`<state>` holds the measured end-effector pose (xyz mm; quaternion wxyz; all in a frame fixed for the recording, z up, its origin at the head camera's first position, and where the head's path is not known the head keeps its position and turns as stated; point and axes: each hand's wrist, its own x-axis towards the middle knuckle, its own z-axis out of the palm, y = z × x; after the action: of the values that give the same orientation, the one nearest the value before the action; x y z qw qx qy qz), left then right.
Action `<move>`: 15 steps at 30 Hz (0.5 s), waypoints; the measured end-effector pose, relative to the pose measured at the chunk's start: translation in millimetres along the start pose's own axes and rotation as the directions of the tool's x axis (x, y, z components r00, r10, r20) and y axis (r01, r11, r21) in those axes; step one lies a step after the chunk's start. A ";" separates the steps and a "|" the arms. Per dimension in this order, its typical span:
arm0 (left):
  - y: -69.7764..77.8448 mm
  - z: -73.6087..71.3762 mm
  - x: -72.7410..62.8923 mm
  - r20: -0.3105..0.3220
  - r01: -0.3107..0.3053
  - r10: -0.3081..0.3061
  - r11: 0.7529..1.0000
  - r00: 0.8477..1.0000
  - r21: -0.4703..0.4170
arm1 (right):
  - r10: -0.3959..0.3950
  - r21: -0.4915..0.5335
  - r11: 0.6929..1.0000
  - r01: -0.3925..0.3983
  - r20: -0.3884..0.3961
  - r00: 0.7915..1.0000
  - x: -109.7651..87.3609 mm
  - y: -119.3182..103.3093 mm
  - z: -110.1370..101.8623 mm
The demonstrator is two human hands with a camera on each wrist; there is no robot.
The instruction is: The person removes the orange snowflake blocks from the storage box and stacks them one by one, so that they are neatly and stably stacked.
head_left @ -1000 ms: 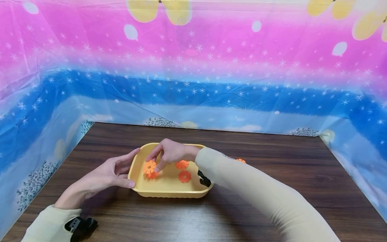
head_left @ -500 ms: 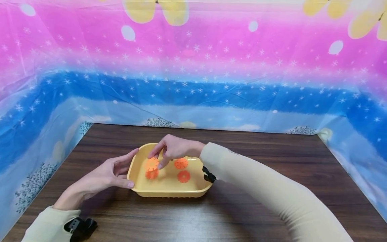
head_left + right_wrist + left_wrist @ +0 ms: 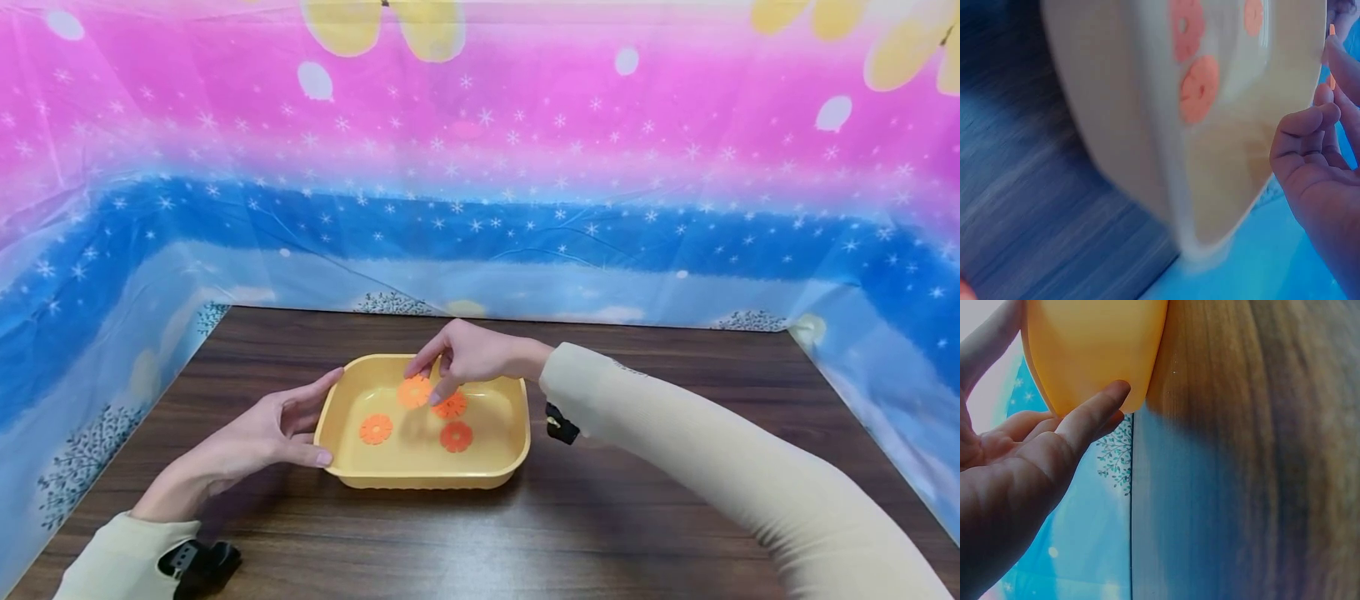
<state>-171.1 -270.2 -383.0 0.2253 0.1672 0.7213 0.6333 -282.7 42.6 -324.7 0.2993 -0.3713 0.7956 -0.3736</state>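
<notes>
A yellow plastic bin [image 3: 431, 482] stands on the table in the head view. My right hand [image 3: 472, 354] pinches an orange slotted plastic disc [image 3: 413, 392] between thumb and fingertips, above the back part of the bin. In the right wrist view this disc is seen edge-on. Three more such discs are in the bin: one at left [image 3: 376, 429], one at front right [image 3: 456, 437], one behind it [image 3: 451, 406], partly covered by the held disc and thumb. My left hand [image 3: 258, 433] rests with straight fingers and thumb against the outside of the bin's left end.
Dark wood table [image 3: 675, 467] surrounds the bin. A patterned pink and blue cloth [image 3: 480, 192] encloses its back and sides. In the right wrist view an orange-pink bit [image 3: 965, 294] is cut off at the lower left corner. My right sleeve covers part of the table.
My right hand has moved right and slightly back with the held disc, from above the left disc toward the back right disc. The left disc is now uncovered. My left hand stays.
</notes>
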 end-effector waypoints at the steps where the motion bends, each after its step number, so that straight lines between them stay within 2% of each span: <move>1: 0.1 0.0 0.0 -0.002 0.001 -0.001 1.000 1.000 0.000 | 0.003 -0.003 1.000 -0.003 -0.009 1.000 -3.1 1.7 -2.5; 5: -0.1 0.3 -0.7 -0.008 0.007 -0.007 1.000 1.000 -0.003 | 0.015 -0.016 1.000 -0.016 -0.031 0.999 -15.3 9.6 -11.5; 15: -2.1 0.2 1.3 -0.003 -0.001 0.001 1.000 1.000 -0.008 | -0.012 -0.044 0.999 0.008 -0.086 0.996 -44.4 26.5 -28.1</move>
<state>-172.0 -269.7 -385.2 0.2245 0.1655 0.7190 0.6366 -289.4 101.1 -322.3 0.2544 -0.3652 0.8138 -0.3736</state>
